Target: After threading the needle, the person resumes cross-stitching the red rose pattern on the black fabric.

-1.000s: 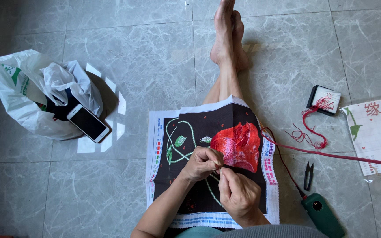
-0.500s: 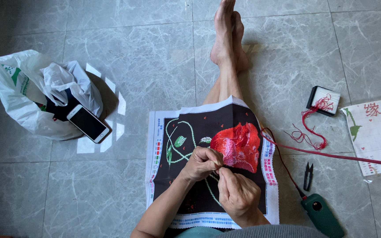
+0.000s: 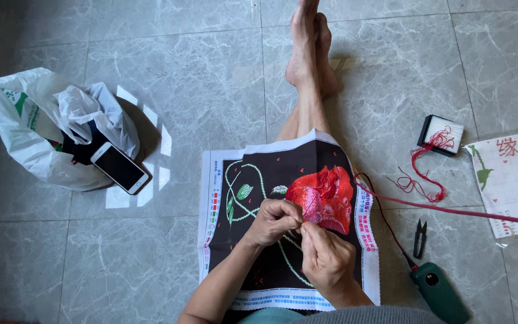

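Note:
A black cross-stitch cloth [image 3: 253, 264] with a white printed border lies over my lap, showing a stitched red flower [image 3: 325, 195] and green stems. My left hand [image 3: 274, 222] rests on the cloth with its fingers pinched together just left of the flower. My right hand [image 3: 325, 258] meets it from below, fingertips pinched against the left fingers; any needle between them is too small to see. A long red thread [image 3: 451, 210] runs from the cloth's right side across the floor.
A white plastic bag [image 3: 37, 132] with a smartphone [image 3: 120, 168] on it sits at left. At right lie a thread card [image 3: 442, 135], loose red thread [image 3: 418, 180], a pattern sheet [image 3: 511, 180], small black snips [image 3: 419, 237] and a green tool [image 3: 439, 294]. My bare legs stretch ahead.

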